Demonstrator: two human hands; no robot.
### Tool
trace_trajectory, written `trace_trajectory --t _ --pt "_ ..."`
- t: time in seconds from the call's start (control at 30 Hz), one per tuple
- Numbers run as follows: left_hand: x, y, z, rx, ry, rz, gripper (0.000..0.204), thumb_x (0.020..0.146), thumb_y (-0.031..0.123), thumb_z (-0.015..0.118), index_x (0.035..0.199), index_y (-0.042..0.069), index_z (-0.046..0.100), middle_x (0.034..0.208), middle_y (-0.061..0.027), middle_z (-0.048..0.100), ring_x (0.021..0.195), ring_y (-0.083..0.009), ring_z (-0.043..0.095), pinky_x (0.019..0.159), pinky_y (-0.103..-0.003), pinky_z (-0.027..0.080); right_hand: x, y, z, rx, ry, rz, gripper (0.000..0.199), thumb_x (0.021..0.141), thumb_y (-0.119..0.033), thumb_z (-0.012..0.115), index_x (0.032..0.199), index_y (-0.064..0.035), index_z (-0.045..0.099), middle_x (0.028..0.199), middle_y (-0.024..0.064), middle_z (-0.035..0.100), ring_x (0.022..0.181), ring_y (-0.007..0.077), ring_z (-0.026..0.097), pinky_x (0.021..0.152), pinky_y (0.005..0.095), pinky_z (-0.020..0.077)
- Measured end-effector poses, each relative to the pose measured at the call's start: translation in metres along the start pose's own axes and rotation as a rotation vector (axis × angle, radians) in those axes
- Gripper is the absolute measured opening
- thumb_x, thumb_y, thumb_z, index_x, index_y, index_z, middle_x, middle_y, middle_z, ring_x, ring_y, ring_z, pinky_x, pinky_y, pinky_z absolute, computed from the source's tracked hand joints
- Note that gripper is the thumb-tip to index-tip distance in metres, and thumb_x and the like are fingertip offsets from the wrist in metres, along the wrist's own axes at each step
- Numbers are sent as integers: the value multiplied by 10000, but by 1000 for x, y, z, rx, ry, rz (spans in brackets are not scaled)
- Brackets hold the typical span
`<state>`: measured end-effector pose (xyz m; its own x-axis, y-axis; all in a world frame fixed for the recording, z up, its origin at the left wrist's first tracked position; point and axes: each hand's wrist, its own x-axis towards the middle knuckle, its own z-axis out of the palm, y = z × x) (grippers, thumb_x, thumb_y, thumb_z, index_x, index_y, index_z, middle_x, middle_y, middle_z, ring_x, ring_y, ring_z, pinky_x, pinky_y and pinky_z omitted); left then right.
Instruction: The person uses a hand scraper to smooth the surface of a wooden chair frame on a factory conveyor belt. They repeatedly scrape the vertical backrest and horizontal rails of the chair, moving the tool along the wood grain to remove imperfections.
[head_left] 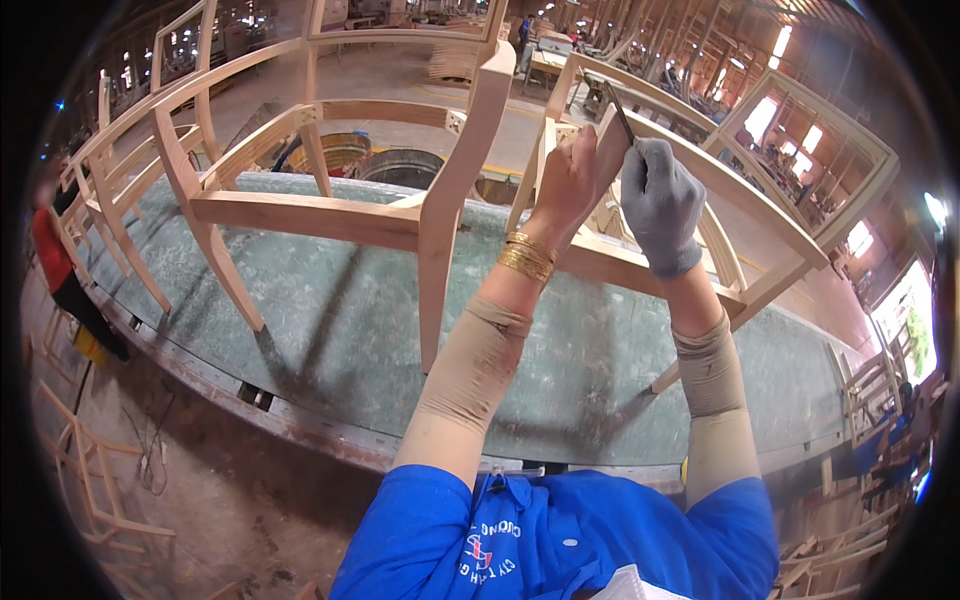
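A bare wooden chair frame (690, 150) stands in front of me on the green-topped table (330, 310). My left hand (566, 182), ungloved and with gold bangles at the wrist, is closed around a light wooden post of this frame. In a grey glove, my right hand (660, 200) is closed on a thin dark strip-like tool (619, 112) that slants up along the post; its exact kind is unclear. My fingers partly hide where tool and wood meet.
Another wooden chair frame (310, 218) stands on the table to my left, with more frames beyond it. Round metal drums (400, 166) are behind the table. A person in a red top (52, 250) stands at far left. Chair frames (90, 470) sit on the floor.
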<state>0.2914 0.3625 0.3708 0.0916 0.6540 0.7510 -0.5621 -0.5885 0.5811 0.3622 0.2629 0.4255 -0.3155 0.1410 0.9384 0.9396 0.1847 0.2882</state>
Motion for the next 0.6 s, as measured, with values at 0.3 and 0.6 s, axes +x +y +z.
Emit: trace_trajectory --t 0.3,0.6 --pt "0 0 -3 60 -54 -140 526 1017 349 266 823 -21 585 617 -89 599 555 -145 601 525 -277 490 -69 24 -35 45 -129 37 151 789 8 660 806 -69 532 610 111 559 518 277 581 464 359 445" --pt "8 25 16 158 -59 212 436 1009 408 367 1003 1 525 738 -89 609 638 -144 617 588 -269 526 -80 23 -58 229 0 223 146 835 37 641 872 -15 511 660 112 537 480 231 495 465 308 409"
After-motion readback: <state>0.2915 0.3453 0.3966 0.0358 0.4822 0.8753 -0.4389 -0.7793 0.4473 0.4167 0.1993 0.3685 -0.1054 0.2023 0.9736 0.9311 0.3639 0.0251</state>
